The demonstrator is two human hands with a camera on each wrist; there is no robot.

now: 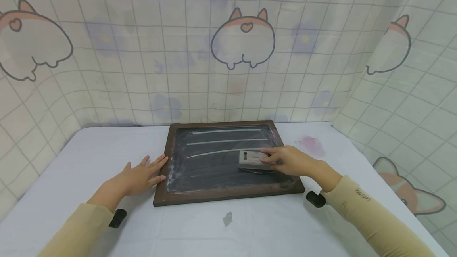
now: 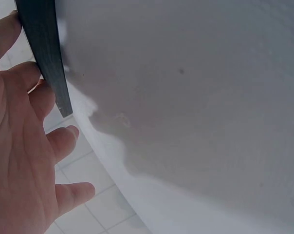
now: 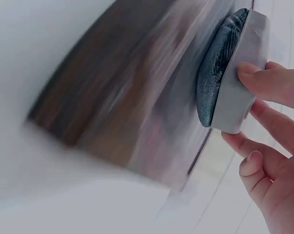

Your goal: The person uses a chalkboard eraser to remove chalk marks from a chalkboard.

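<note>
A person sits at a white counter (image 1: 89, 162) with both arms stretched forward, sleeves tan. A small chalkboard (image 1: 221, 165) with a dark brown wooden frame lies flat on the counter in front of them, roughly centred. Three pale chalk lines (image 1: 226, 142) run across its upper half, and the lower half is smeared with grey chalk dust.

The right hand (image 1: 290, 161) rests on the right part of the board and grips a grey eraser (image 1: 254, 160). Its fingers are curled over the eraser's top and near edge, pressing it flat to the dark surface just below the lowest chalk line. In the right wrist view, the eraser (image 3: 229, 73) shows a dark felt pad on one side and a pale grey back, with the fingertips (image 3: 268, 80) pinching the back. The board under it is blurred.

The left hand (image 1: 137, 177) lies flat on the counter with fingers straight and spread, its grip relaxed and holding nothing. Its fingertips touch the left edge of the board's frame. The left wrist view shows the palm (image 2: 20, 170) beside that dark edge.

A small grey scrap (image 1: 227, 218) lies on the counter just in front of the board, and a faint pink stain (image 1: 310, 146) marks the counter to the board's right. A checked curtain (image 1: 228, 46) printed with cartoon animals hangs behind and to both sides.
</note>
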